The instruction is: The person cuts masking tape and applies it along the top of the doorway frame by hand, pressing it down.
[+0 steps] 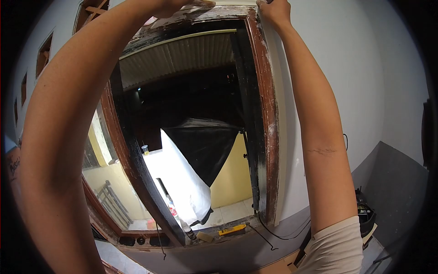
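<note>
A white panel (185, 182) glares, apparently overexposed; edges bow darkly.

Two bare hands: one left hand (175, 6) and one right hand (276, 11), with one pale strip (235, 2) between them. Two forearms show, but just one beige sleeve (337, 244). There is one brown door-like window frame (270, 114), one photographic softbox (203, 153), one corrugated roof (182, 57) and four wood-framed vents (91, 14). Along the sill, count one yellow utility knife (232, 229), one small block (204, 236) and one small bottle (188, 232) (the red-and-white items (173, 211) near it overlap too much to number). Thin black hooks (273, 249) make two.
</note>
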Motion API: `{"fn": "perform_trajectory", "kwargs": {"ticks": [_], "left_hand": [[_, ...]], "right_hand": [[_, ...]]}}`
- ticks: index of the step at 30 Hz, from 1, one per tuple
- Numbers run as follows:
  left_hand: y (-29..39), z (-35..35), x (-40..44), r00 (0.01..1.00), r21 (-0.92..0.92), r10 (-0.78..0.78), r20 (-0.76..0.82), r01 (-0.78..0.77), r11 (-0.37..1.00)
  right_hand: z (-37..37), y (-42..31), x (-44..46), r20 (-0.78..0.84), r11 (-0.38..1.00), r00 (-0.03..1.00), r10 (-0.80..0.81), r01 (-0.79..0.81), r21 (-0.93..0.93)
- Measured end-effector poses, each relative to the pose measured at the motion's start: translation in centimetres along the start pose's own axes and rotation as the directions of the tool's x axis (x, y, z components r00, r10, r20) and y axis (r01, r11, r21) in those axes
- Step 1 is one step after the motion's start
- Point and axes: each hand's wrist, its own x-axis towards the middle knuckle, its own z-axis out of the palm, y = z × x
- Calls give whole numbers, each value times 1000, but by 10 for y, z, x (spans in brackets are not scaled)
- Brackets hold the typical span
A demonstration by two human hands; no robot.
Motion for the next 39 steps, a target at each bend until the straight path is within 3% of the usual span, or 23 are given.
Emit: {"fn": "perform_trajectory", "kwargs": {"ticks": [6,16,25,27,28,30,31,33,34,36,37,39], "left_hand": [[4,-4,5,995,-9,-65,76,65,998],[3,0,5,998,3,-44,42,44,999],[2,5,8,998,-10,-53,16,53,999],[3,1,6,999,-47,-36,40,38,998],[3,-1,6,999,-47,-33,39,35,998],[5,-3,6,997,-38,-45,67,47,998],[6,-2,7,997,-41,-42,67,45,998],[4,1,7,997,2,-56,55,56,998],[3,3,8,997,1,-58,55,58,998],[2,3,6,1000,-39,-23,14,23,999],[2,2,4,1000,-38,-25,14,26,999],[4,1,0,1000,-49,-26,3,26,998]], "right_hand": [[1,2,1,19,999,1000,12,-11,-38],[-1,-5,-3,-2,999,999,44,-44,-23],[-14,-2,-17,-146,999,988,42,-45,-16],[-15,-16,-27,-236,914,886,-399,362,-186],[-15,-30,-33,-111,939,935,-337,325,-115],[-16,-54,-54,79,915,922,-379,386,-119],[-13,-55,-61,81,915,923,-377,385,-122],[-9,-56,-74,271,802,878,-395,474,-365],[-12,-55,-78,272,801,877,-397,476,-364],[-20,-54,-83,309,827,929,-202,330,-454],[-23,-55,-82,309,827,929,-204,332,-453],[-31,-57,-80,269,832,962,39,118,-542]]}}
